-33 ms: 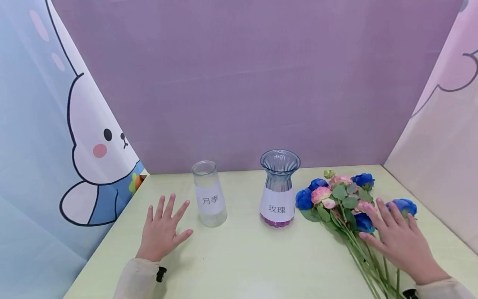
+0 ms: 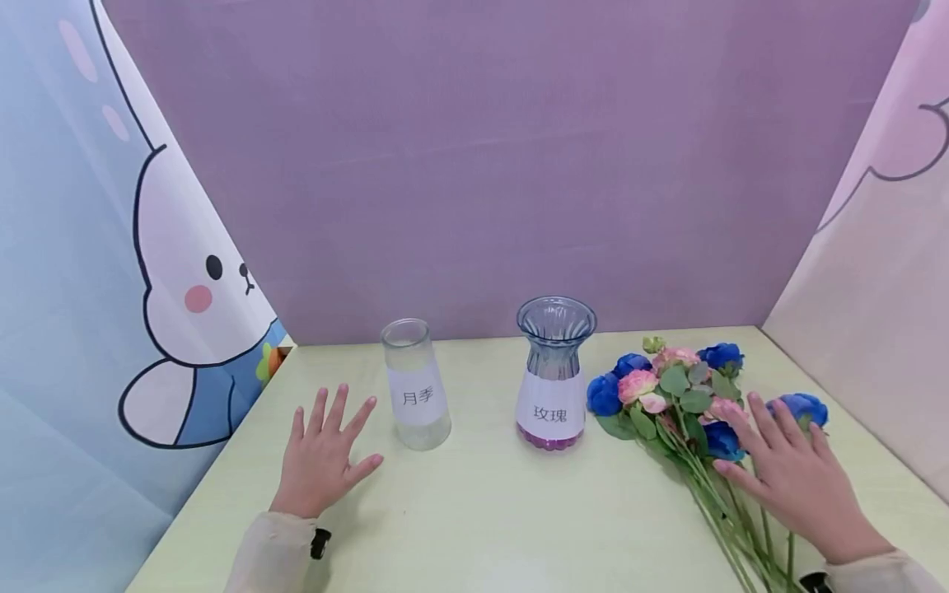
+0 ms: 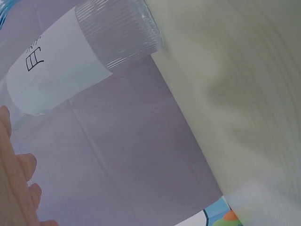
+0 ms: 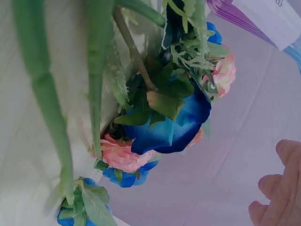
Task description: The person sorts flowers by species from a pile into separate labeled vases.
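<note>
- Left hand (image 2: 320, 463) and right hand (image 2: 797, 482) are spread, well apart, holding nothing.
- Blue-and-pink flower bunch (image 2: 695, 402) with green stems (image 2: 730, 539) lies near the right hand; overlapping stems could snag if pulled.
- Clear cylindrical glass vase (image 2: 418, 391) beside the left hand could tip if knocked.

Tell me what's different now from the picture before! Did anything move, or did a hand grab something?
Nothing that I can see has changed: nothing moved, and nothing was grabbed or let go. The left hand and right hand are spread just as before, the clear vase and blue vase still stand, and the flowers still lie on the table.
</note>
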A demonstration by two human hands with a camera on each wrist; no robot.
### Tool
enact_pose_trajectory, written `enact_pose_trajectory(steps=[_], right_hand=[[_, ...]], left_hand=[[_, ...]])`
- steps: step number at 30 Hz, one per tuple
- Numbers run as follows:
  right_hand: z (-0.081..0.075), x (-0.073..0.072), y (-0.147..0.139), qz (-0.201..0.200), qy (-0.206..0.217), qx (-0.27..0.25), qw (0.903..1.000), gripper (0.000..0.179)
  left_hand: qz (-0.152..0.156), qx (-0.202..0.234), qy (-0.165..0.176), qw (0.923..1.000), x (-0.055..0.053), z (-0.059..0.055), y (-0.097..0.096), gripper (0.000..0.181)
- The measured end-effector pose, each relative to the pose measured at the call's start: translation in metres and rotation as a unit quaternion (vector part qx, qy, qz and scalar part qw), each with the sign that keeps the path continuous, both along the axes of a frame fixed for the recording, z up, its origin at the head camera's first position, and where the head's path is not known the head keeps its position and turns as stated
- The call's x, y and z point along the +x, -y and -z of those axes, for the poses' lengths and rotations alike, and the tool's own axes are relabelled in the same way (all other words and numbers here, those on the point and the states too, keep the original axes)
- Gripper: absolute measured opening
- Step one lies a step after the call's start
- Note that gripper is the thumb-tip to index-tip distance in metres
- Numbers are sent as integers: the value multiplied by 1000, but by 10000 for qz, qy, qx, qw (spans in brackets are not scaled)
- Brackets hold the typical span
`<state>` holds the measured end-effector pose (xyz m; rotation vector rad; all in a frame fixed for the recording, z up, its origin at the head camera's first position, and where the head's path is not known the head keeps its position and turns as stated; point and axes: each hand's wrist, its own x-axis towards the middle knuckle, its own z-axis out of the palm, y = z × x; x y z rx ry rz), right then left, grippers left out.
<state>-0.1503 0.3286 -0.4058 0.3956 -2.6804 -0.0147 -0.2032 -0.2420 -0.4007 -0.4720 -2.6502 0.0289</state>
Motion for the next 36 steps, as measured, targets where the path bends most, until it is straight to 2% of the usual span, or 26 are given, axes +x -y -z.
enact_pose_trajectory(steps=[8, 14, 21, 24, 27, 30, 33, 36], right_hand=[[0, 1, 0, 28, 115, -69, 9999, 87], [-5, 0, -2, -9, 432, -339, 9985, 81], [-22, -5, 2, -163, 520, -914, 9943, 75], [-29, -6, 7, -238, 602, -1256, 9900, 70], [-36, -7, 11, -177, 935, -1666, 9814, 68], [-41, -10, 12, -121, 1325, -2011, 9705, 71], [-43, -15, 13, -260, 1553, -2283, 9608, 68], [-44, -22, 13, -468, 1857, -2633, 9455, 56]], left_hand=[[-19, -37, 34, 10000, 0, -1, 1, 86], [134, 15, 2, 9999, -2, -1, 1, 89], [495, 407, -410, 9971, -3, -9, 2, 88], [684, 780, -465, 9935, -4, -11, 3, 87], [1000, 1378, -393, 9846, -9, -14, 0, 88], [1213, 2142, -94, 9692, -13, -20, -4, 88], [1037, 2861, 301, 9521, -17, -29, -10, 78], [751, 3453, 316, 9350, -22, -39, -17, 67]])
